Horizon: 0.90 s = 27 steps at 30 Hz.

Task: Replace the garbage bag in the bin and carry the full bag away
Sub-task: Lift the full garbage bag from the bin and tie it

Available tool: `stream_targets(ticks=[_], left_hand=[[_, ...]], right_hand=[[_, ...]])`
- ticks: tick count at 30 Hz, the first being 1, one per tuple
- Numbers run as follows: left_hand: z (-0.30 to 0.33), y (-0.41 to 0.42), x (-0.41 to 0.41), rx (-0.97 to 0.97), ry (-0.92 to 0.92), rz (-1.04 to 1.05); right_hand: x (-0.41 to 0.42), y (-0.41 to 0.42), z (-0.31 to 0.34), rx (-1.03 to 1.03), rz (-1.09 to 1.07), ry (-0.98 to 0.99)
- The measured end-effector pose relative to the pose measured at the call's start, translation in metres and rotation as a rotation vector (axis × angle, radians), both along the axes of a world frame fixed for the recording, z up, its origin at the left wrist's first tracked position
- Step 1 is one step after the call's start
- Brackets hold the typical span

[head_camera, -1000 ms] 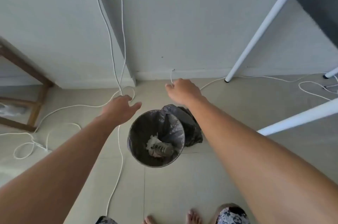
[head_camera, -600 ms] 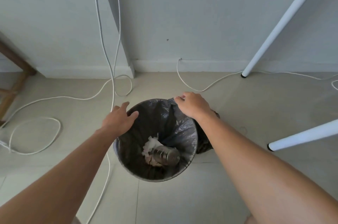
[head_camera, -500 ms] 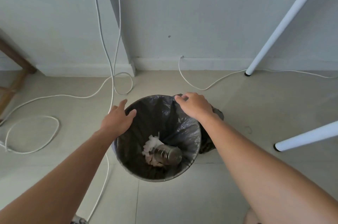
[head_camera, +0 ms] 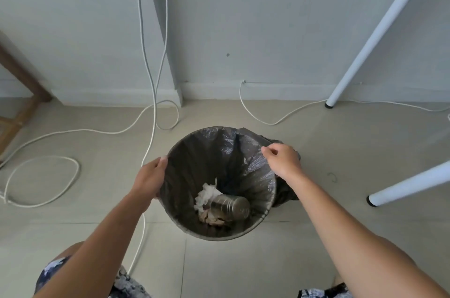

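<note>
A round bin (head_camera: pixel 214 233) stands on the tiled floor, lined with a dark grey garbage bag (head_camera: pixel 209 158). Inside lie crumpled white paper (head_camera: pixel 205 194) and a metal can (head_camera: pixel 230 205). My left hand (head_camera: pixel 149 179) grips the left rim of the bin over the bag's edge. My right hand (head_camera: pixel 283 160) pinches the bag's edge at the right rim. Loose bag material (head_camera: pixel 285 193) hangs outside the bin under my right wrist.
White cables (head_camera: pixel 151 112) run down the wall and loop over the floor left of the bin; one passes under my left arm. White table legs (head_camera: pixel 379 29) stand to the right, a wooden frame (head_camera: pixel 19 93) at far left. A wall is close behind.
Both hands have come down from above the bin onto its rim. The left now clasps the left edge and the right pinches the bag at the right edge. The view moved closer.
</note>
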<state>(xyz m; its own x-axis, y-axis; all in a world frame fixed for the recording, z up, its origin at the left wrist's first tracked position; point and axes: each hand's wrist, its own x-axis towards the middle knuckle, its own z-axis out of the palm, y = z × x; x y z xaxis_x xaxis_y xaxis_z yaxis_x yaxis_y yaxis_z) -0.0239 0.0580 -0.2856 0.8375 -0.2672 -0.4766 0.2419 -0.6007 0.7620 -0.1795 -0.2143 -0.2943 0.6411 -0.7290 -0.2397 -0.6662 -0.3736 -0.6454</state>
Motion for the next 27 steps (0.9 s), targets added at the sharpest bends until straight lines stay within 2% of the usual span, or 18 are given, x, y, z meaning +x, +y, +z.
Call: stream_targets(ticks=[2, 4, 7, 11, 14, 18, 24, 27], left_hand=[[-0.002, 0.004, -0.003, -0.050, 0.069, 0.006], [-0.004, 0.008, -0.005, -0.111, 0.122, 0.010], [-0.006, 0.006, -0.004, -0.149, 0.189, 0.003], [-0.008, 0.003, -0.004, -0.172, 0.266, 0.013], [-0.007, 0.003, -0.005, -0.203, 0.260, 0.044], [-0.003, -0.002, -0.004, -0.260, 0.134, 0.156], [0.001, -0.003, 0.005, -0.240, -0.012, 0.250], [0.008, -0.007, 0.011, -0.244, -0.106, 0.202]], right_hand=[[-0.001, -0.002, -0.002, 0.057, -0.060, -0.041], [-0.003, -0.003, -0.005, 0.225, -0.149, -0.044], [-0.003, -0.002, -0.002, 0.532, -0.303, 0.079], [0.001, -0.008, 0.001, 0.735, -0.389, 0.172], [0.003, -0.010, 0.002, 0.695, -0.424, 0.149], [-0.004, -0.010, 0.003, 0.640, -0.484, 0.023], [-0.020, -0.016, 0.007, 0.725, -0.426, -0.068], [-0.023, -0.019, 0.005, 0.688, -0.371, -0.110]])
